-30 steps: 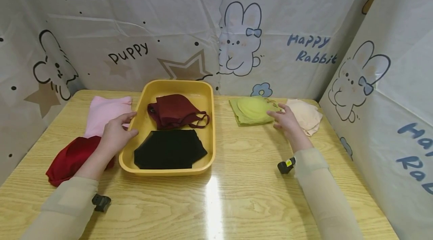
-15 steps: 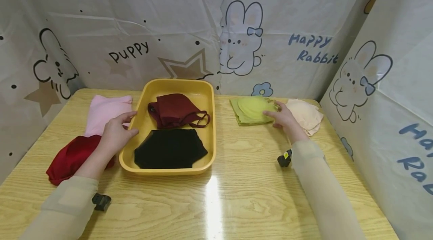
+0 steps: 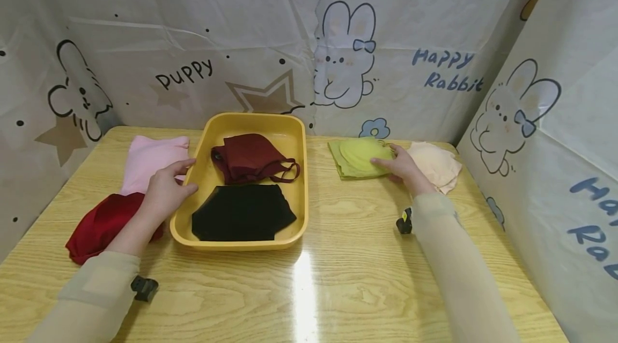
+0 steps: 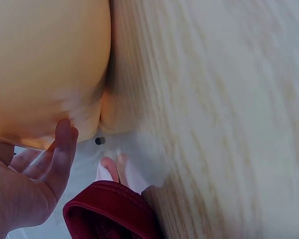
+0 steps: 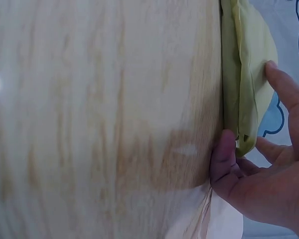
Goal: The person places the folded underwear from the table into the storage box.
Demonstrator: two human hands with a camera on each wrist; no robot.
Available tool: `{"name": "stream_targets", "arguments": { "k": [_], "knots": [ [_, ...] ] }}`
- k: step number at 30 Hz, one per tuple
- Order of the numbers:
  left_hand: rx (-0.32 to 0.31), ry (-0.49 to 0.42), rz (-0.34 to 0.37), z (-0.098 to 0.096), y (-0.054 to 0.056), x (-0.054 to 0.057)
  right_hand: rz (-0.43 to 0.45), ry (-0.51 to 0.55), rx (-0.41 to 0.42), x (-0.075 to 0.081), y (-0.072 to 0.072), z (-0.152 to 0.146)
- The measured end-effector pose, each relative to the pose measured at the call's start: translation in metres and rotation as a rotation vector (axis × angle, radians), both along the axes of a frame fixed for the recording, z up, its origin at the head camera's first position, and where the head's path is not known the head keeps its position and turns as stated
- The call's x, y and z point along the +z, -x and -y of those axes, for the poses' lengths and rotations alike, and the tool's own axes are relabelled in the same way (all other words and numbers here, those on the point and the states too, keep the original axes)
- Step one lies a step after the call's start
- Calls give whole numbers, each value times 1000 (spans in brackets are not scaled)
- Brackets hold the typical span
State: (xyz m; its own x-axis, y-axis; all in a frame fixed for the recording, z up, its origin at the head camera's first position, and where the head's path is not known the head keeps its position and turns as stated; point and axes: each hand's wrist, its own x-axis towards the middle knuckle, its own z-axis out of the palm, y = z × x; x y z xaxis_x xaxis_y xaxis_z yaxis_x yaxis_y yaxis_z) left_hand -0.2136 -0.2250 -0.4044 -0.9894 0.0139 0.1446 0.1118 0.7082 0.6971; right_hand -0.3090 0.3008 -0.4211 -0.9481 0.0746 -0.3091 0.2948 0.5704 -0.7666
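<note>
In the head view, my left hand (image 3: pixel 166 190) rests against the left rim of a yellow plastic bin (image 3: pixel 243 246). In the left wrist view, a fingertip touches the bin's wall (image 4: pixel 50 59). Inside the bin lie a folded maroon bra (image 3: pixel 251 158) with straps and a folded black garment (image 3: pixel 243 213). My right hand (image 3: pixel 405 168) grips the right end of a folded yellow-green bra (image 3: pixel 357 158) on the table. The right wrist view shows one finger on top of this bra (image 5: pixel 249 64), while another digit curls at its lower edge.
A pink folded cloth (image 3: pixel 154 160) and a dark red garment (image 3: pixel 108 227) lie left of the bin. Behind my right hand is a cream garment (image 3: pixel 436 163). A printed curtain (image 3: pixel 270 37) stands along the wooden table's (image 3: pixel 362 278) back and sides.
My right hand has moved left and further over the yellow-green bra, and its fingers have drawn closer together on the end. My left hand and the bin stay where they were.
</note>
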Motion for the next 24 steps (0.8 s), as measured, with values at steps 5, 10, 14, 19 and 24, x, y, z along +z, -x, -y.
{"name": "stream_targets", "arguments": {
  "k": [5, 10, 14, 19, 24],
  "knots": [
    [-1, -4, 3, 0, 0, -1, -8, -29, 14, 0, 3, 0],
    [2, -4, 12, 0, 0, -1, -23, -69, 6, 0, 5, 3],
    [1, -3, 13, 0, 0, -1, -22, -114, 3, 0, 6, 7],
    [-4, -2, 19, 0, 0, 1, -19, -177, 21, 1, 6, 9],
    [-4, -4, 24, 1, 0, 1, -56, -271, 51, -2, 7, 9]
  ]
}}
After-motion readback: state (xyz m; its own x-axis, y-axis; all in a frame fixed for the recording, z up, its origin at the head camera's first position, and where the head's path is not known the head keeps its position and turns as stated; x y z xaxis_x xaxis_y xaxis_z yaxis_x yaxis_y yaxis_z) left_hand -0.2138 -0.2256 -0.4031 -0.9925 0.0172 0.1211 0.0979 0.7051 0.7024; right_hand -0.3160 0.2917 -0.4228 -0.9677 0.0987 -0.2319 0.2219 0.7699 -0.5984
